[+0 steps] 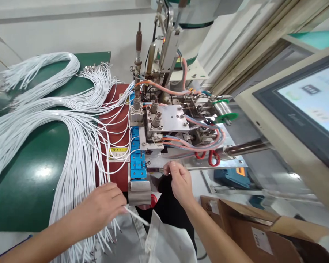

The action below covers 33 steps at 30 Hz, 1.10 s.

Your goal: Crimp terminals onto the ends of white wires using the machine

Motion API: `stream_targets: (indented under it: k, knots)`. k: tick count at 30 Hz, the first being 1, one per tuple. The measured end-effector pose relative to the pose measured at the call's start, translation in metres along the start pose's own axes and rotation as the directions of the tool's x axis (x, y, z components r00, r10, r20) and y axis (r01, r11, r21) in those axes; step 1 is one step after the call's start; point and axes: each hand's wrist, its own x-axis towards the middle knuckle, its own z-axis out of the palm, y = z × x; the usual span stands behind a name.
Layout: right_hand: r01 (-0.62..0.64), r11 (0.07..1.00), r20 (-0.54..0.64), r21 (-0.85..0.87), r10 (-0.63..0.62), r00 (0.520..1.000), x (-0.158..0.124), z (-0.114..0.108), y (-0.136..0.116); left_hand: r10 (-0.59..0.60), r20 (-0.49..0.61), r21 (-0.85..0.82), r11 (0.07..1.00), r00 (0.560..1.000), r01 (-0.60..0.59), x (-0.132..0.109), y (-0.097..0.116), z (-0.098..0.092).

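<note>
My left hand is closed on a white cable, a short length of which sticks out past the fingertips towards my lap. Beneath that wrist hangs a thick bundle of white cables, draped over the table. My right hand is curled with thumb and fingers together, just off the machine's front edge; whether anything small is in it I cannot make out. Between and beyond my hands runs a row of blue fixture blocks, with single cables leading into those farther back. A bent metal guard sits at its near end.
The machine carries metal cylinders, orange and blue air hoses and a green-flanged wire spool. A touch screen panel stands on the right above open cardboard boxes. At left is a green tabletop; a yellow warning label lies by the blocks.
</note>
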Motion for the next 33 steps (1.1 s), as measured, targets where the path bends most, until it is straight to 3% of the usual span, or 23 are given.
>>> stream_targets:
  k: [4, 7, 12, 16, 20, 22, 25, 26, 27, 30, 33]
  knots:
    - [0.021, 0.987, 0.125, 0.159, -0.041, 0.991, -0.016, 0.003, -0.007, -0.124, -0.078, -0.108, 0.987, 0.989, 0.115, 0.023, 0.014, 0.012]
    - [0.013, 0.962, 0.142, 0.274, -0.054, 0.988, -0.024, 0.002, -0.012, -0.203, -0.127, -0.197, 0.964, 0.971, 0.176, 0.039, 0.019, 0.018]
    - [0.004, 0.99, 0.157, 0.14, -0.027, 0.987, -0.021, 0.004, -0.03, -0.219, -0.122, -0.386, 0.909, 0.968, 0.157, 0.058, 0.027, 0.024]
    - [-0.163, 0.944, 0.104, 0.287, 0.139, 0.985, -0.018, 0.014, -0.035, -0.358, -0.125, -0.636, 0.745, 0.925, 0.203, 0.065, 0.031, 0.031]
    - [-0.29, 0.868, 0.159, 0.403, 0.246, 0.956, -0.017, 0.023, -0.031, -0.446, -0.076, -0.813, 0.546, 0.892, 0.204, 0.065, 0.031, 0.037]
    - [-0.355, 0.826, 0.255, 0.438, 0.265, 0.93, -0.015, 0.024, -0.031, -0.422, -0.027, -0.849, 0.489, 0.906, 0.203, 0.066, 0.032, 0.036]
    - [-0.488, 0.772, 0.49, 0.407, 0.267, 0.83, -0.01, 0.02, -0.031, -0.362, 0.035, -0.855, 0.472, 0.932, 0.216, 0.067, 0.032, 0.032]
    - [-0.497, 0.778, 0.52, 0.384, 0.262, 0.813, -0.008, 0.019, -0.031, -0.364, 0.039, -0.853, 0.473, 0.931, 0.221, 0.067, 0.032, 0.03]
    - [-0.478, 0.796, 0.506, 0.372, 0.258, 0.823, -0.007, 0.017, -0.031, -0.381, 0.034, -0.851, 0.474, 0.924, 0.226, 0.068, 0.031, 0.029]
    - [-0.316, 0.882, 0.315, 0.348, 0.208, 0.926, -0.006, 0.013, -0.031, -0.468, -0.015, -0.832, 0.496, 0.884, 0.249, 0.069, 0.027, 0.025]
    - [-0.1, 0.967, 0.2, 0.235, 0.052, 0.978, -0.007, 0.012, -0.035, -0.512, -0.041, -0.777, 0.556, 0.858, 0.295, 0.07, 0.024, 0.024]
